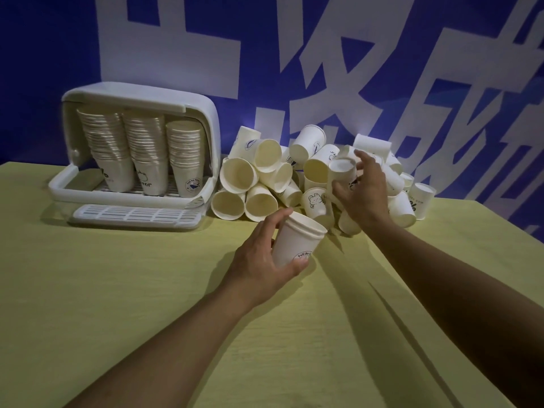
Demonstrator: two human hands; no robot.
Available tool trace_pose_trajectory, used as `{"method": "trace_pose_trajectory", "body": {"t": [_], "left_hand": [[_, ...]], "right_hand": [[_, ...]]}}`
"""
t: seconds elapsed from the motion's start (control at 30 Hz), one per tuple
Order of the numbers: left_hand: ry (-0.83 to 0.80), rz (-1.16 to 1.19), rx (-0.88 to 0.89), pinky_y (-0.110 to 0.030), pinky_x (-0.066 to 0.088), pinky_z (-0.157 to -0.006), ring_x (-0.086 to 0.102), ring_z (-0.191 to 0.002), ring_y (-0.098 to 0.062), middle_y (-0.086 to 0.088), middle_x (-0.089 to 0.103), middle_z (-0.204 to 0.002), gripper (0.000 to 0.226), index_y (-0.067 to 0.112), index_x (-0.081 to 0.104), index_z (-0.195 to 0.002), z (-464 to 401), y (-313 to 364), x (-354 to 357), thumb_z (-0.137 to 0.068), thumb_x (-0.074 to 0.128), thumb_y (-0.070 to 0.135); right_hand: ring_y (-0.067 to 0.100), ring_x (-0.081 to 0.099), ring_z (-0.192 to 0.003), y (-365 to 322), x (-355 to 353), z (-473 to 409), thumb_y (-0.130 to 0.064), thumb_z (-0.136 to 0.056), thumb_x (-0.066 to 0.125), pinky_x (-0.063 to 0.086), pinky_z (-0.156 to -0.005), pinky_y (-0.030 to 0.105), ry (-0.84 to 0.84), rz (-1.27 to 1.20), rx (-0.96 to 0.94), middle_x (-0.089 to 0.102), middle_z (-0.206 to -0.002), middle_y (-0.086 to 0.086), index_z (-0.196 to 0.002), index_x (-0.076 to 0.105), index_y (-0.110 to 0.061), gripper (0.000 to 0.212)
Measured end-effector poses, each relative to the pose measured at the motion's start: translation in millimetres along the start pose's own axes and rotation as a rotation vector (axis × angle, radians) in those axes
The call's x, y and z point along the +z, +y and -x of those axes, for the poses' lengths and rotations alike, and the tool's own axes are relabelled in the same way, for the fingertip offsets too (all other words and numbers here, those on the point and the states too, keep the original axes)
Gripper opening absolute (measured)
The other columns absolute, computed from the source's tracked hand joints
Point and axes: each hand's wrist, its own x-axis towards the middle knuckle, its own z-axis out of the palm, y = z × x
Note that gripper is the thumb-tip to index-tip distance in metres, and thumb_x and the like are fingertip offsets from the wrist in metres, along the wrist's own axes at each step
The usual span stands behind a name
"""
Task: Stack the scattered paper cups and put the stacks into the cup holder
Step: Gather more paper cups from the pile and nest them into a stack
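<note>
My left hand (262,257) grips a short stack of white paper cups (297,242), tilted with the mouth up and to the right, above the table. My right hand (363,189) holds one cup (341,169) bottom-up over the pile, thumb and fingers curled round it. The pile of scattered paper cups (253,184) lies on its sides against the wall, between the holder and the table's right side. The white cup holder (206,119) stands at the back left with its lid raised, and three tall stacks (147,151) stand inside it.
The yellow-green table (117,290) stretches toward me from the holder and the pile. A white slatted drip tray (135,216) juts out in front of the holder. A blue wall with large white characters (323,54) runs right behind everything.
</note>
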Motion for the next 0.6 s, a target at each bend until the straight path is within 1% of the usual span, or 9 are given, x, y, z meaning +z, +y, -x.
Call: {"method": "trace_pose_trajectory", "body": {"t": [0.1, 0.17, 0.23, 0.3, 0.37, 0.43, 0.5, 0.57, 0.6], "left_hand": [[-0.050, -0.003, 0.003, -0.032, 0.059, -0.080, 0.054, -0.103, 0.010, 0.032, 0.044, -0.128, 0.083, 0.068, 0.026, -0.138, 2.9, 2.4, -1.4, -0.079, 0.080, 0.047], [-0.092, -0.004, -0.002, -0.034, 0.059, -0.082, 0.053, -0.105, 0.006, 0.028, 0.044, -0.133, 0.084, 0.068, 0.024, -0.141, 5.2, 4.4, -1.3, -0.080, 0.079, 0.049], [-0.130, 0.000, -0.007, -0.036, 0.058, -0.087, 0.054, -0.107, 0.004, 0.026, 0.044, -0.141, 0.087, 0.069, 0.020, -0.143, 7.0, 6.1, -0.4, -0.081, 0.078, 0.050], [-0.151, 0.026, -0.009, -0.037, 0.057, -0.091, 0.056, -0.110, 0.002, 0.024, 0.044, -0.145, 0.092, 0.071, 0.014, -0.144, 8.2, 7.3, 0.7, -0.081, 0.078, 0.051], [-0.150, 0.071, -0.005, -0.037, 0.057, -0.092, 0.059, -0.109, 0.002, 0.024, 0.048, -0.140, 0.100, 0.073, 0.007, -0.144, 8.4, 7.6, 1.4, -0.080, 0.080, 0.049], [-0.144, 0.104, -0.003, -0.031, 0.057, -0.091, 0.060, -0.104, 0.007, 0.029, 0.050, -0.132, 0.105, 0.071, 0.004, -0.146, 8.1, 7.6, 1.3, -0.080, 0.082, 0.048], [-0.137, 0.113, -0.005, -0.028, 0.056, -0.089, 0.059, -0.101, 0.011, 0.031, 0.049, -0.129, 0.106, 0.071, 0.003, -0.145, 8.3, 8.2, 0.7, -0.080, 0.082, 0.048], [-0.134, 0.109, 0.004, -0.025, 0.056, -0.086, 0.059, -0.100, 0.013, 0.032, 0.050, -0.126, 0.104, 0.075, 0.003, -0.141, 8.6, 8.8, 0.9, -0.080, 0.082, 0.045], [-0.129, 0.106, 0.011, -0.026, 0.056, -0.085, 0.060, -0.098, 0.013, 0.029, 0.051, -0.127, 0.104, 0.076, 0.003, -0.138, 8.5, 8.4, 1.3, -0.080, 0.083, 0.043]], "right_hand": [[0.016, 0.053, -0.115, -21.1, -12.1, 19.3, -0.026, -0.080, 0.079, 0.053, -0.098, 0.037, -0.029, -0.190, -0.048, 0.048, -0.136, 0.000, -0.150, 0.031, -0.031, 0.085], [0.014, 0.052, -0.113, -36.2, -21.6, 36.2, -0.026, -0.083, 0.074, 0.053, -0.095, 0.032, -0.076, -0.278, -0.068, 0.045, -0.134, 0.000, -0.150, 0.034, -0.034, 0.079], [0.014, 0.053, -0.113, -50.3, -29.4, 54.0, -0.027, -0.082, 0.071, 0.056, -0.092, 0.032, -0.141, -0.357, -0.087, 0.044, -0.132, -0.001, -0.144, 0.041, -0.039, 0.070], [0.016, 0.055, -0.115, -60.9, -35.2, 71.6, -0.028, -0.080, 0.071, 0.059, -0.086, 0.033, -0.207, -0.408, -0.107, 0.046, -0.131, -0.002, -0.134, 0.045, -0.044, 0.062], [0.016, 0.058, -0.113, -66.1, -38.8, 87.0, -0.027, -0.079, 0.071, 0.062, -0.079, 0.035, -0.278, -0.480, -0.095, 0.050, -0.128, -0.005, -0.122, 0.046, -0.044, 0.053], [0.016, 0.064, -0.105, -68.7, -40.5, 98.1, -0.030, -0.082, 0.067, 0.061, -0.074, 0.033, -0.328, -0.595, -0.041, 0.057, -0.120, -0.007, -0.113, 0.048, -0.037, 0.037], [0.013, 0.067, -0.091, -69.3, -40.2, 103.1, -0.037, -0.090, 0.062, 0.057, -0.068, 0.027, -0.317, -0.689, 0.025, 0.068, -0.105, -0.007, -0.102, 0.051, -0.022, 0.022], [0.004, 0.064, -0.079, -71.1, -40.0, 105.4, -0.034, -0.097, 0.062, 0.050, -0.063, 0.018, -0.268, -0.713, 0.085, 0.067, -0.090, -0.012, -0.098, 0.050, -0.013, 0.025], [0.003, 0.064, -0.080, -71.5, -39.8, 106.5, -0.034, -0.094, 0.064, 0.050, -0.063, 0.017, -0.254, -0.709, 0.103, 0.065, -0.092, -0.012, -0.102, 0.050, -0.012, 0.027]]}}
